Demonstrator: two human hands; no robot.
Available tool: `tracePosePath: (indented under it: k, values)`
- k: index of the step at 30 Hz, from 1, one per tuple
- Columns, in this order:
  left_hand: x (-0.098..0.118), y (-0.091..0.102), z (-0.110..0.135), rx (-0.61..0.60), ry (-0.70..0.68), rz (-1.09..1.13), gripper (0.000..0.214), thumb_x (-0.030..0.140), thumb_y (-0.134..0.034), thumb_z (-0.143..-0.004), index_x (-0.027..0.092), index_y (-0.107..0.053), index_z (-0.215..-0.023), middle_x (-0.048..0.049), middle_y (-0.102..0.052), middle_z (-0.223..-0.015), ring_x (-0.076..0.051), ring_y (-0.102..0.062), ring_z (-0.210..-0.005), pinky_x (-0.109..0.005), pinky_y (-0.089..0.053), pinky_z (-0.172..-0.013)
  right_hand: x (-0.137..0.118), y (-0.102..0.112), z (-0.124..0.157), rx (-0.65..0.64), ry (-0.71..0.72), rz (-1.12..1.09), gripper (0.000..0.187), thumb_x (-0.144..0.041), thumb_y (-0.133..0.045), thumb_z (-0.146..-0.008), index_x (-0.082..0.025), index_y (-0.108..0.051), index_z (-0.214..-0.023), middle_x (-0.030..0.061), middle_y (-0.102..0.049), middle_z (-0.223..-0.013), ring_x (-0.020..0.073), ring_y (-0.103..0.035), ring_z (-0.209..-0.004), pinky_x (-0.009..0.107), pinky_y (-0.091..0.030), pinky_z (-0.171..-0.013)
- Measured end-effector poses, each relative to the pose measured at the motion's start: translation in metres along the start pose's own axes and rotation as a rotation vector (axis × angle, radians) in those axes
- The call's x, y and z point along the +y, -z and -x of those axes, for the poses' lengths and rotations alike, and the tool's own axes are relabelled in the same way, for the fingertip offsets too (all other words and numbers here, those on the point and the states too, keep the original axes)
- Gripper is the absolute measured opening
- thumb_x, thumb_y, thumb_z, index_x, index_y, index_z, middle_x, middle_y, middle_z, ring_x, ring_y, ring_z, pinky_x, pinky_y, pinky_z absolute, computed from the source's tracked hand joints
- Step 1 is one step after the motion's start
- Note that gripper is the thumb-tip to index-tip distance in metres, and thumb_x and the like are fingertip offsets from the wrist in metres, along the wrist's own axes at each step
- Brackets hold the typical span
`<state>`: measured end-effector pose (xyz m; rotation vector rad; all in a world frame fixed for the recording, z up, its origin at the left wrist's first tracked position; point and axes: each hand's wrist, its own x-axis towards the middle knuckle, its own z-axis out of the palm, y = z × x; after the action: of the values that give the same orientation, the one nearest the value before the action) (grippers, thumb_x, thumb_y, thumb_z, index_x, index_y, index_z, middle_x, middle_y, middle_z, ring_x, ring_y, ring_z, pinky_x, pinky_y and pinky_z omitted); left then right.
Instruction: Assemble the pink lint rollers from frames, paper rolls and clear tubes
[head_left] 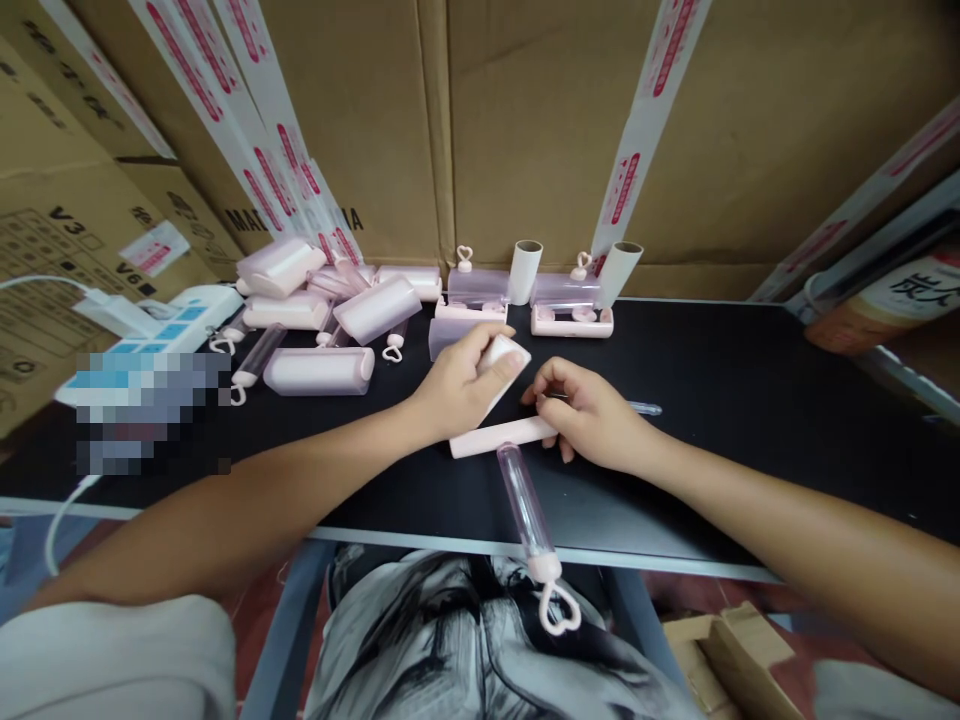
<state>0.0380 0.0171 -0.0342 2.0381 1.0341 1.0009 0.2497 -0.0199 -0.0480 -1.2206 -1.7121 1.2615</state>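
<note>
My left hand (461,385) is closed round a white roll (504,358) held just above the black table (750,400). My right hand (592,415) is closed on the right end of a pale pink cover piece (495,437) that lies flat on the table. A clear pink tube handle (525,505) with a heart-shaped loop (559,608) sticks out from under that piece toward me, past the table's front edge. A thin clear stick (646,408) pokes out to the right of my right hand.
Several pink roller covers (319,370) and clear handles lie piled at the back left. Two assembled pink holders (572,305) with white cardboard tubes (525,270) stand at the back centre. A white and blue power strip (161,330) sits far left. Cardboard boxes (540,120) wall the back.
</note>
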Motion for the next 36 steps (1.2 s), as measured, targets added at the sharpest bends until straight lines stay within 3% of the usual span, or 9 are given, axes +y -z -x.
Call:
tracePosePath:
  k: [6, 10, 14, 18, 21, 23, 28, 32, 36]
  values:
    - [-0.003, 0.001, -0.014, 0.076, 0.276, 0.547, 0.045, 0.059, -0.052, -0.101, 0.025, -0.052, -0.130, -0.0008, -0.063, -0.092, -0.015, -0.069, -0.067, -0.025, -0.057, -0.051, -0.008, 0.005, 0.001, 0.030, 0.185, 0.500, 0.011, -0.021, -0.054, -0.091, -0.021, -0.065, -0.091, -0.0010, -0.066, -0.071, 0.0156, -0.064, -0.063, 0.029, -0.046, -0.061]
    - [0.000, 0.004, -0.014, 0.065, 0.338, 0.564, 0.042, 0.059, -0.046, -0.102, 0.027, -0.052, -0.130, 0.0006, -0.064, -0.085, -0.015, -0.067, -0.055, -0.024, -0.053, -0.042, -0.012, 0.005, 0.005, 0.063, 0.228, 0.724, 0.014, -0.026, -0.054, -0.095, -0.020, -0.066, -0.091, 0.0034, -0.072, -0.084, 0.0197, -0.066, -0.075, 0.032, -0.045, -0.070]
    - [0.001, 0.017, -0.014, -0.005, 0.427, 0.548, 0.030, 0.039, -0.057, -0.091, 0.022, -0.052, -0.115, 0.0006, -0.065, -0.079, -0.017, -0.065, -0.049, -0.024, -0.047, -0.037, -0.010, 0.007, 0.009, 0.109, 0.217, 0.869, 0.023, -0.036, -0.057, -0.099, -0.019, -0.066, -0.110, 0.0078, -0.077, -0.099, 0.0226, -0.068, -0.075, 0.036, -0.047, -0.070]
    - [0.005, 0.035, -0.016, -0.289, 0.231, 0.504, 0.036, 0.033, -0.075, -0.081, 0.016, -0.063, -0.110, -0.0036, -0.071, -0.093, -0.017, -0.070, -0.072, -0.027, -0.058, -0.061, -0.021, 0.014, 0.003, 0.156, 0.429, 0.708, 0.059, -0.046, -0.064, -0.099, -0.018, -0.051, -0.148, 0.0154, -0.071, -0.131, 0.0197, -0.069, -0.074, 0.037, -0.056, -0.072]
    - [0.005, 0.044, -0.018, -0.412, 0.069, 0.411, 0.035, 0.034, -0.081, -0.081, 0.012, -0.072, -0.107, -0.0064, -0.074, -0.102, -0.019, -0.070, -0.094, -0.030, -0.057, -0.085, -0.034, 0.015, -0.012, 0.040, 0.643, 0.586, 0.049, -0.041, -0.066, -0.100, -0.024, -0.059, -0.145, 0.0127, -0.070, -0.135, 0.0231, -0.072, -0.096, 0.038, -0.060, -0.083]
    - [0.003, 0.047, -0.018, -0.369, 0.080, 0.412, 0.038, 0.037, -0.082, -0.081, 0.012, -0.073, -0.109, -0.0070, -0.075, -0.105, -0.019, -0.070, -0.096, -0.031, -0.056, -0.086, -0.036, 0.013, -0.022, 0.043, 0.678, 0.509, 0.036, -0.037, -0.068, -0.099, -0.025, -0.069, -0.133, 0.0100, -0.075, -0.122, 0.0241, -0.073, -0.101, 0.039, -0.061, -0.087]
    - [-0.008, 0.059, -0.007, -0.211, 0.297, 0.545, 0.056, 0.043, -0.086, -0.078, 0.013, -0.065, -0.121, -0.0060, -0.072, -0.096, -0.018, -0.071, -0.077, -0.028, -0.058, -0.057, -0.021, 0.010, -0.036, 0.243, 0.517, 0.153, 0.036, -0.040, -0.082, -0.089, -0.022, -0.074, -0.121, 0.0075, -0.077, -0.107, 0.0226, -0.074, -0.091, 0.038, -0.064, -0.081]
    - [-0.015, 0.068, 0.002, -0.088, 0.300, 0.561, 0.061, 0.038, -0.096, -0.067, 0.011, -0.068, -0.114, -0.0069, -0.075, -0.092, -0.018, -0.074, -0.078, -0.028, -0.064, -0.061, -0.015, 0.013, -0.037, 0.274, 0.395, -0.065, 0.035, -0.040, -0.086, -0.085, -0.022, -0.076, -0.112, 0.0033, -0.076, -0.094, 0.0176, -0.072, -0.075, 0.034, -0.065, -0.071]
    - [-0.016, 0.065, 0.005, 0.007, 0.268, 0.597, 0.060, 0.036, -0.100, -0.062, 0.010, -0.075, -0.110, -0.0082, -0.079, -0.098, -0.018, -0.075, -0.083, -0.029, -0.068, -0.066, -0.014, 0.014, -0.035, 0.259, 0.308, -0.222, 0.036, -0.041, -0.091, -0.080, -0.023, -0.077, -0.108, 0.0022, -0.075, -0.095, 0.0174, -0.073, -0.078, 0.034, -0.069, -0.071]
